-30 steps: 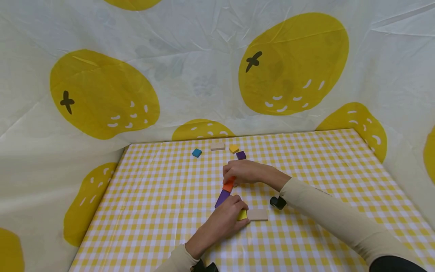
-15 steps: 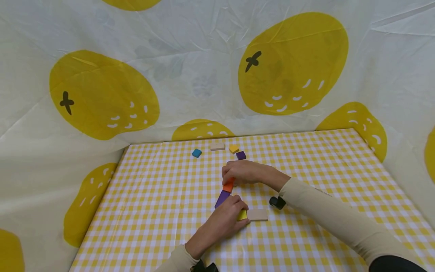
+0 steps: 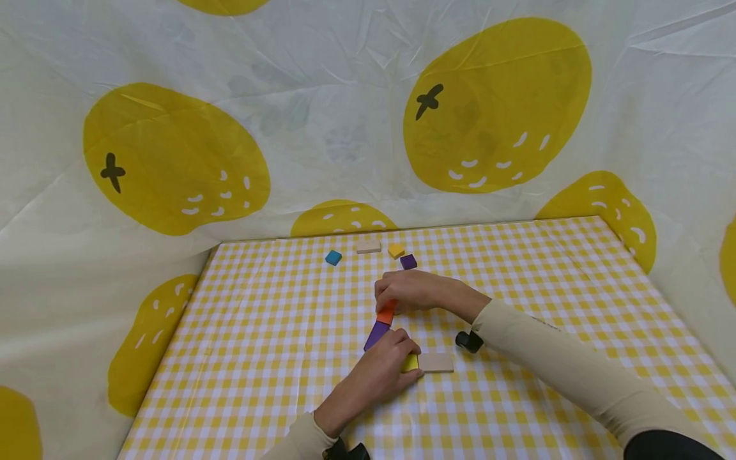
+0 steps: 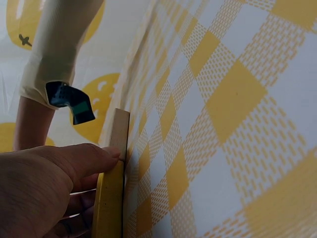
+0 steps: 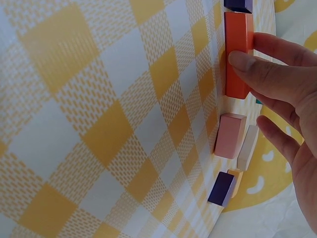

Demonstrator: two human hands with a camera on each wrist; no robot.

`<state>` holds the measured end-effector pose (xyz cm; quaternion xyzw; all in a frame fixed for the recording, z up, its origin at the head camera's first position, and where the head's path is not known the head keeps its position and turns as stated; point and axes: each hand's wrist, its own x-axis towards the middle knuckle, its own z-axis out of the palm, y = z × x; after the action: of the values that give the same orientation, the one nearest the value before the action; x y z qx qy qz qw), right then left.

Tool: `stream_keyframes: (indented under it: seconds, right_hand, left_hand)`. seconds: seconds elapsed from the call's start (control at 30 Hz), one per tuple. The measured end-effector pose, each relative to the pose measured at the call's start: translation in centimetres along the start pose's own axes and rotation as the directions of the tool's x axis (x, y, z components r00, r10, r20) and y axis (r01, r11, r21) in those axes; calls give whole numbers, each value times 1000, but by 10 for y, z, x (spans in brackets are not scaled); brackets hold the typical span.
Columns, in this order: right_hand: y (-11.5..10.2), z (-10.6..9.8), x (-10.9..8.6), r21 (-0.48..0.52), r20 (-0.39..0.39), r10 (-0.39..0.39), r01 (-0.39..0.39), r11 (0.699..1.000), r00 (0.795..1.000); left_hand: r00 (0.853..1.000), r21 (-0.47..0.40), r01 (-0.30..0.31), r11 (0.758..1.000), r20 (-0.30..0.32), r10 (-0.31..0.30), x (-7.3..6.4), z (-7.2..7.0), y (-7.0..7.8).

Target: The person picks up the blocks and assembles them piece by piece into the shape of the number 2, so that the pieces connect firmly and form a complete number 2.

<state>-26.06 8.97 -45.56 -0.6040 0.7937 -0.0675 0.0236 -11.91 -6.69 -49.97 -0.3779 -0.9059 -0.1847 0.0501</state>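
My left hand (image 3: 382, 364) grips a flat yellow block (image 3: 411, 363) on the cloth, with its thumb along the near side. In the left wrist view that thumb reaches the seam where the yellow block (image 4: 109, 203) meets a pale wooden block (image 4: 119, 131). Farther back, my right hand (image 3: 411, 291) pinches an orange block (image 5: 238, 54) between thumb and fingers. One end of the orange block meets a long purple block (image 3: 376, 335), whose near end lies behind my left hand. A pink block (image 5: 230, 135) shows beside the orange one in the right wrist view.
Toward the back of the checked tablecloth (image 3: 259, 358) lie a blue block (image 3: 333, 258), a wooden block (image 3: 368, 246), a yellow block (image 3: 396, 250) and a dark purple block (image 3: 409, 262). A patterned curtain (image 3: 339, 140) rises behind the table edge.
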Motion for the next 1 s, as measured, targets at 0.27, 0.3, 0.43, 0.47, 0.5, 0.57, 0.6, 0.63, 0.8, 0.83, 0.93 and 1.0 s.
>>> stream_keyframes:
  seconds: [0.27,0.3,0.43,0.47,0.5,0.57,0.6,0.63,0.8,0.83,0.93,1.0]
  right_hand:
    - [1,0,2,-6,12,-10,10,1000,1000]
    - [1,0,1,-7,12,-8,8,1000,1000]
    - [0,0,1,-1,9,-5,5,1000,1000]
    - [0,0,0,1,9,-2,2,1000,1000]
    - [-1,0,0,4,8,1,-1,1000,1000]
    - [-1,-1,-1,9,6,6,-6,1000,1000]
    - [-2,-1,-1,11,5,8,-8,1000,1000]
    - [-2,-1,-1,11,3,10,-10,1000,1000]
    - [-2,-2,-2,4,-3,8,-8,1000,1000]
    - [-2,-2,-2,2,-3,8,-8,1000,1000]
    - [-2,-1,-2,-3,-5,4,-4,1000,1000]
    - [-2,0,-2,-3,-9,-1,1,1000,1000]
  left_hand:
    - [1000,2,8,1000,7,-8,0,0,0]
    - [1000,3,8,1000,7,-8,0,0,0]
    - [1000,2,13,1000,10,-13,0,0,0]
    - [1000,2,15,1000,11,-15,0,1,0]
    - [1000,1,16,1000,11,-16,0,1,0]
    - [1000,2,16,1000,12,-16,0,1,0]
    - [1000,3,16,1000,11,-16,0,1,0]
    - [1000,4,15,1000,10,-15,0,1,0]
    - [1000,6,9,1000,1,-9,0,1,0]
    - [1000,4,9,1000,-1,-9,0,1,0]
    - [1000,-2,8,1000,-4,-8,0,1,0]
    - [1000,-3,8,1000,-4,-8,0,1,1]
